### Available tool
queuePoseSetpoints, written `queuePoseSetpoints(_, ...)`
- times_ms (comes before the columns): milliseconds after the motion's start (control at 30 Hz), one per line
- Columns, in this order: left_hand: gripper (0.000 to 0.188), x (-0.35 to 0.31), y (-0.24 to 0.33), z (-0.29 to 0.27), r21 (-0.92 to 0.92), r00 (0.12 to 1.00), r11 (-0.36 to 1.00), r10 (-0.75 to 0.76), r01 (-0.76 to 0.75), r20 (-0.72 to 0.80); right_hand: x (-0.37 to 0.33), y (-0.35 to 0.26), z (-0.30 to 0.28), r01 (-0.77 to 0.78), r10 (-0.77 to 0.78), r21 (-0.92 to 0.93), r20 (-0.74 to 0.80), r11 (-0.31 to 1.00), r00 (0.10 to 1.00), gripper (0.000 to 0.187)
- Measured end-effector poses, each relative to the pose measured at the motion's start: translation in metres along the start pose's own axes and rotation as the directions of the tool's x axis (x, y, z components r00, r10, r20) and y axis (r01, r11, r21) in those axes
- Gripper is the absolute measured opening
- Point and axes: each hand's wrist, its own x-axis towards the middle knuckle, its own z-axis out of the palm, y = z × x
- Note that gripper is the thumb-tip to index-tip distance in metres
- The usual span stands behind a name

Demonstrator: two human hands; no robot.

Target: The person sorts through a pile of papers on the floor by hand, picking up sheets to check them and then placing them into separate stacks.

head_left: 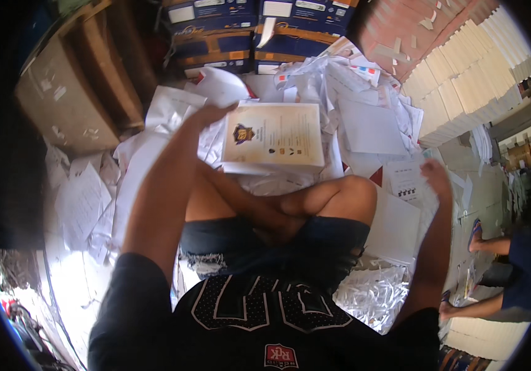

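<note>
And it looks like a steadying step, the stack of printed sheets (284, 135) just right of the left hand's (218, 115) fingers, their hold unclear, while the right hand (437, 178), loosely curled, seemingly empty, would need to reach leftward.

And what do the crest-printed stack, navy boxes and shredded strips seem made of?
Crest-printed stack: likely paper, finish unclear; flat printed top, pale squared side.
Navy boxes: probably smooth printed cardboard; flat panels, brown tape.
Shredded strips: paper or plastic, slightly shiny; thin tangled white ribbons.
</note>
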Motion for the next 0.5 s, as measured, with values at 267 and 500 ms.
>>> queuePoseSetpoints(267,0.089,0.045,-0.072,0.092,-0.739,0.903,0.522,-0.295,0.426,0.312,0.051,-0.048,0.229,0.077,-0.079,-0.082,-0.027,0.994,0.997,0.059)
queuePoseSetpoints(500,0.098,0.011,-0.095,0.058,-0.418,0.883,0.839,-0.443,0.348,-0.153,0.098,-0.076,0.232,0.299,-0.195,-0.277,0.347,0.913,0.917,0.044)
